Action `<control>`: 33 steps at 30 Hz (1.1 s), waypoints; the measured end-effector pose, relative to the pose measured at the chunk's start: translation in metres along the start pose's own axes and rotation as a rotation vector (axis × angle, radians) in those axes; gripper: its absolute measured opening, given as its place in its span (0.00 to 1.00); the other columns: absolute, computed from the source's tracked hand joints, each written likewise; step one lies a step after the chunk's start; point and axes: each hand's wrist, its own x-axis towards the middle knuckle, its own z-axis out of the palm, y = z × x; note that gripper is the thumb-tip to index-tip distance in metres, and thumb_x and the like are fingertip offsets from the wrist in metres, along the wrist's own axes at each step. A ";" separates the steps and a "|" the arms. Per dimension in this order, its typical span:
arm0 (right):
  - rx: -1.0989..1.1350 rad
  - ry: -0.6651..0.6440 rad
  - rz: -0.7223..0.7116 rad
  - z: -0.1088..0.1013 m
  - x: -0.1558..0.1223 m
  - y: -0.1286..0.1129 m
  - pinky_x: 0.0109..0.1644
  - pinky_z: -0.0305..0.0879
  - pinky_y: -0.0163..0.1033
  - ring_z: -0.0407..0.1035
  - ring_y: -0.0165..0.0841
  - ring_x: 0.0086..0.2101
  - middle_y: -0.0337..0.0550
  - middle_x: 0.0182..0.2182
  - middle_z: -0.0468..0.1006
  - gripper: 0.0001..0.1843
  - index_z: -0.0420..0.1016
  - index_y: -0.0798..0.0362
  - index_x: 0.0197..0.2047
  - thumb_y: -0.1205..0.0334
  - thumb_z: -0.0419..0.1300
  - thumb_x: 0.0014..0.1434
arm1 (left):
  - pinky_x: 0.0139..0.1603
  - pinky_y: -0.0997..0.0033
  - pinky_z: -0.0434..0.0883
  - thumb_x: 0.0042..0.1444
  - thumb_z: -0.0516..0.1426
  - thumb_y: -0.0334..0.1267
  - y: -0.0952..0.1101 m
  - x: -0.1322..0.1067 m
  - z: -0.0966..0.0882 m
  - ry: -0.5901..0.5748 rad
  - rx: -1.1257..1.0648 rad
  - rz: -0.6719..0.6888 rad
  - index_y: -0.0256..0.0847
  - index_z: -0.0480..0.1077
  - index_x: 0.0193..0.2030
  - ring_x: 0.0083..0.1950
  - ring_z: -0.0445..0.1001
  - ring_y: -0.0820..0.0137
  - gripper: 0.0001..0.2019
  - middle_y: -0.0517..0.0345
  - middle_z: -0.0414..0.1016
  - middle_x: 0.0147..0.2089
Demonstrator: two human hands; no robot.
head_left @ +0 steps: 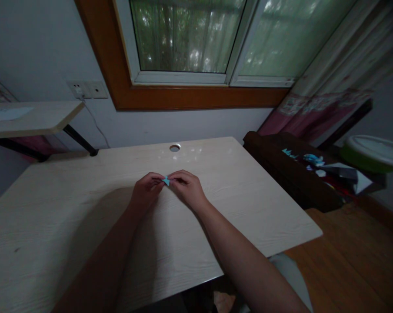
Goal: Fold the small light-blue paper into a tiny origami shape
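A small light-blue piece of folded paper (pixel 166 181) is pinched between my two hands, just above the middle of the pale wood desk (pixel 255 208). My left hand (pixel 147 188) grips its left side with thumb and fingertips. On the other side my right hand (pixel 187 186) closes thumb and fingers on its right edge. Most of the paper is covered by the fingertips, so its full shape cannot be made out.
A raised shelf (pixel 40 117) stands at the desk's left. A round cable hole (pixel 174 148) lies near the back edge, under the window (pixel 186 39). At right, a dark brown cabinet (pixel 268 161) bears blue scraps (pixel 314 159) and a green tub (pixel 362 158).
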 end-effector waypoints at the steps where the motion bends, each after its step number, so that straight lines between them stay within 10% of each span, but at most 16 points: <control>1: 0.012 0.007 0.007 0.000 0.000 0.000 0.46 0.70 0.39 0.75 0.33 0.39 0.42 0.37 0.81 0.07 0.82 0.48 0.38 0.66 0.64 0.57 | 0.45 0.69 0.74 0.54 0.64 0.38 0.001 0.000 0.000 -0.001 -0.006 0.008 0.41 0.75 0.40 0.40 0.77 0.68 0.08 0.56 0.77 0.39; 33: 0.050 -0.007 0.101 0.000 0.000 -0.003 0.44 0.69 0.39 0.74 0.33 0.38 0.43 0.36 0.80 0.03 0.81 0.49 0.35 0.60 0.66 0.57 | 0.41 0.69 0.74 0.54 0.64 0.42 0.007 0.000 0.001 0.037 0.147 0.001 0.41 0.76 0.36 0.36 0.77 0.68 0.07 0.55 0.79 0.35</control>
